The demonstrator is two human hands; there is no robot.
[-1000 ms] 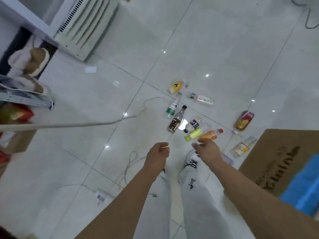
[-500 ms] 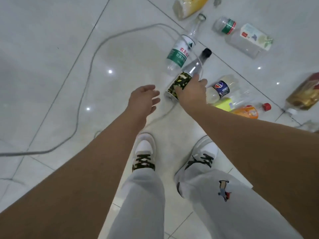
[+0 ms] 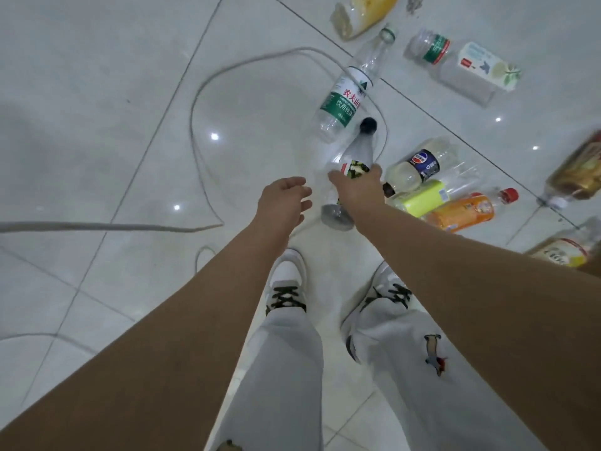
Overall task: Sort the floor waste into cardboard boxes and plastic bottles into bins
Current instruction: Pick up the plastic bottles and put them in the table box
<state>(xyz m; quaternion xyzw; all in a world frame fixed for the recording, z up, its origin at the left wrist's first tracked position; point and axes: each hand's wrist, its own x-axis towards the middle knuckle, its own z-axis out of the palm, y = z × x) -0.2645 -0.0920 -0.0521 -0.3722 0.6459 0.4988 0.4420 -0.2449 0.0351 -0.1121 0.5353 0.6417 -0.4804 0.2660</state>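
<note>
Head camera looks straight down, and nearest to us are pale grey trousers [image 3: 286,369] over two white sneakers with dark laces [image 3: 287,281], planted on the glossy white tiled floor [image 3: 97,141]. Both bare forearms reach out past the shoes. The left hand [image 3: 286,203] hangs empty, fingers loosely spread, just beside the lower end of a bottle. And the right hand [image 3: 357,190] has got that one: fingers wrapped round the middle of a clear plastic bottle with a black cap and a dark patterned label [image 3: 357,151], which points cap-away at a tilt. Whether its base touches the tile, I cannot tell. Just right of that grip lies a cluster on the floor: a clear bottle with a dark blue round-logo label [image 3: 422,164], a yellow-green labelled bottle [image 3: 419,198] touching it, and an orange-labelled bottle with a red cap [image 3: 465,211] alongside. A thin grey cable [image 3: 201,92] loops across the tiles to the left and curls behind the held bottle. Beyond the black cap rests a clear water bottle with a green and white label [image 3: 344,99], lying on its side. Farther still, a clear bottle with a pale printed label [image 3: 471,70] and, at the top edge, a yellow-orange bottle [image 3: 361,14]. At the right edge, blurred, a brown-filled bottle [image 3: 579,170].
</note>
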